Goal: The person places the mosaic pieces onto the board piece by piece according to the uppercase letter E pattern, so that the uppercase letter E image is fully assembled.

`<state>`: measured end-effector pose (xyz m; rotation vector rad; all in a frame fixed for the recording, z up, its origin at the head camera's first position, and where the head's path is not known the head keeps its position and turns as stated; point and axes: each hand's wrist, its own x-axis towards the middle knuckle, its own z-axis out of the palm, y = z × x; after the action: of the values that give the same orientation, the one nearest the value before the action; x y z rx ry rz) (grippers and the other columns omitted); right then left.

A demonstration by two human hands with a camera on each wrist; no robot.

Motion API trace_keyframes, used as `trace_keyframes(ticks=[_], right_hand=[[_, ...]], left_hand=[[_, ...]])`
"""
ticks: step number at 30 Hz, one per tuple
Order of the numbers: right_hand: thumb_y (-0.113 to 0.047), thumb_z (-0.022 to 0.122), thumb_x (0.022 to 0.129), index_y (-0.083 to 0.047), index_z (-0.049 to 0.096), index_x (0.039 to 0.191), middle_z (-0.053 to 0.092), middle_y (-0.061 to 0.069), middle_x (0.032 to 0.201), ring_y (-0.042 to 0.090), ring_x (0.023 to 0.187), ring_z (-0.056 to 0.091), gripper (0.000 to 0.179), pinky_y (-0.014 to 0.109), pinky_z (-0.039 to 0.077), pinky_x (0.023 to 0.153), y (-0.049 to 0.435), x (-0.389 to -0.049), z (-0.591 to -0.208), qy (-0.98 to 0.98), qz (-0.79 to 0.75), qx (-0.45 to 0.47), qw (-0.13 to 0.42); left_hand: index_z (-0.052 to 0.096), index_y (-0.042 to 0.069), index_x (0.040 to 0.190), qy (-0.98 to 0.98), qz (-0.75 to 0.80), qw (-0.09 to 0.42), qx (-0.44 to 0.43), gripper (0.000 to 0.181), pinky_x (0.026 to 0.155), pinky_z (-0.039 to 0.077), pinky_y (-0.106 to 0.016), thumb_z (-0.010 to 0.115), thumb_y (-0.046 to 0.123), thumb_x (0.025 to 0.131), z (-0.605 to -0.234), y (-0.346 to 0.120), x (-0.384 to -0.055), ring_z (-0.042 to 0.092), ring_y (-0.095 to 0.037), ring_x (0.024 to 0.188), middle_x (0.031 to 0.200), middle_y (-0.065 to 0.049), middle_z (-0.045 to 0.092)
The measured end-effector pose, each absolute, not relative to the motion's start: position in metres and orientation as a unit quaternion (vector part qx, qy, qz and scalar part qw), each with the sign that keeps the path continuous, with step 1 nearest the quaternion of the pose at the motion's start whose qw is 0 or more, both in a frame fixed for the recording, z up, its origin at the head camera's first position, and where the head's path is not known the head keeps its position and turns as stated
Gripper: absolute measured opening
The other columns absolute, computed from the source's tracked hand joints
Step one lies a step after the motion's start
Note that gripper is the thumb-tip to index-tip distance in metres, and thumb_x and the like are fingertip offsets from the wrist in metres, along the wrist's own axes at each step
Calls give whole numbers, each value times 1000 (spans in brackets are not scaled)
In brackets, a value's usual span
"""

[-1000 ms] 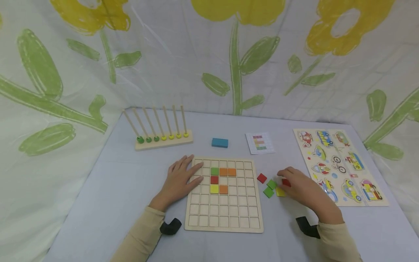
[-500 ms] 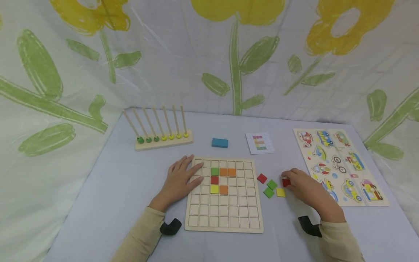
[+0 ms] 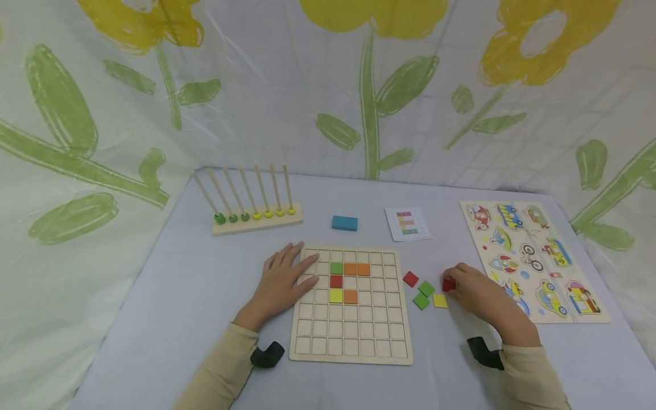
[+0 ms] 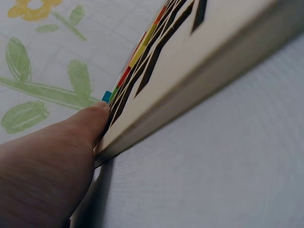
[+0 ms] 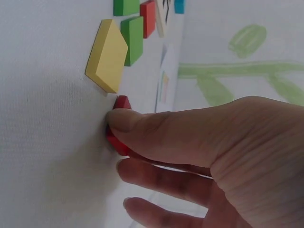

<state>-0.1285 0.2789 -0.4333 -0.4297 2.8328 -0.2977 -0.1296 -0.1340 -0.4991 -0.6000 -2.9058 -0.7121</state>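
My left hand [image 3: 279, 285] lies with spread fingers along the left edge of the wooden grid board [image 3: 351, 347], thumb and fingertips on its rim. On the board sit a green tile [image 3: 336, 268], a red, a yellow and several orange tiles. To the right of the board, my right hand [image 3: 474, 293] pinches a red tile [image 5: 122, 145] between thumb and fingers, close over the table. Near it lie a yellow tile [image 5: 108, 57], two green tiles [image 3: 426, 288] and another red tile [image 3: 410, 278]. The thumb covers part of the pinched tile in the right wrist view.
A pattern card [image 3: 408, 224] lies behind the loose tiles. Left of it is a blue block [image 3: 344, 223], and a peg stand [image 3: 256, 222] with green and yellow beads stands at the back left. A vehicle puzzle board [image 3: 535, 262] lies at the right, partly behind the right hand.
My right hand has moved slightly to the right, away from the yellow tile, with the red tile between its fingers. The left hand has stayed in place.
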Motion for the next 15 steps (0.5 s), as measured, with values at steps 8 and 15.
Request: trace_keyframes(ticks=[8,15], right_hand=[[-9,72,84,-4,62,109,61,6,99,18,84,55,28,39,53,76,268,-129,-425,976,-105,-165,97],[-10,72,85,-4,60,110,60,4,101,18,88,54,28,36,52,78,240,-130,-423,967,-137,-192,92]], left_hand=[[48,28,142,-951,-234,47,-197,51,111,19,-55,53,47,95,-499,-135,-129,23,-32,144,154,-9,33],[48,28,142,-951,-231,48,-198,51,111,20,-55,53,47,95,-499,-134,-130,23,-32,144,154,-10,33]])
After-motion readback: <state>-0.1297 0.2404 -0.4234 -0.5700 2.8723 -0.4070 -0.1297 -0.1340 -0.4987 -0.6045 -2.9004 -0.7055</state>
